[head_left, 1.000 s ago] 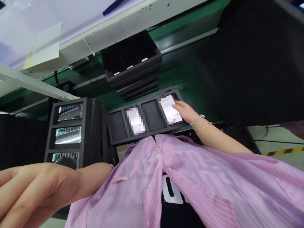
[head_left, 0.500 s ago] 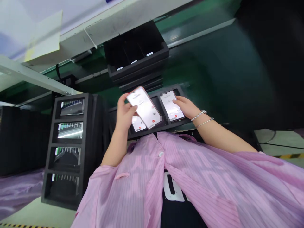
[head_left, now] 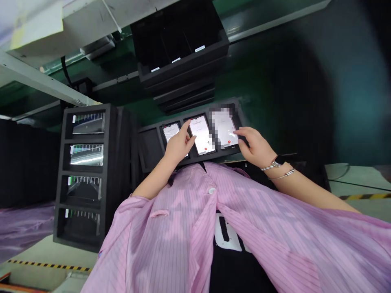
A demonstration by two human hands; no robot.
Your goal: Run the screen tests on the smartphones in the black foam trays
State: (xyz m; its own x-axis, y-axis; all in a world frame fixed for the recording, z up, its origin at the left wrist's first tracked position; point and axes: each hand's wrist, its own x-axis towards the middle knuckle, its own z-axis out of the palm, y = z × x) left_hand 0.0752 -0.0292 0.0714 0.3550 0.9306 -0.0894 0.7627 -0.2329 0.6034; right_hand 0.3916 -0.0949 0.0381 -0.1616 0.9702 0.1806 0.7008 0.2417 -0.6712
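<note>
Three lit smartphones lie face up in the slots of a black foam tray (head_left: 149, 165). My left hand (head_left: 179, 144) is open over the left phone (head_left: 171, 130) and partly hides it. Its index finger and thumb are apart, their tips at the left edge of the middle phone (head_left: 202, 136). My right hand (head_left: 256, 146) is also open, with its fingertips at the right edge of the right phone (head_left: 225, 128). Part of that phone is blurred by pixelation. Whether the fingertips press on the phones, I cannot tell.
On the left stands a black foam tray (head_left: 84, 171) with glossy dark screens in its slots. Stacked black trays (head_left: 183, 77) with small white labels sit beyond the phones. A white metal frame bar (head_left: 45, 81) crosses at upper left. The bench surface (head_left: 275, 81) is green.
The phone that my left hand held raised now lies in the tray's middle slot, and that hand has let go. My right hand has drawn back to the right phone's edge. The view has shifted slightly.
</note>
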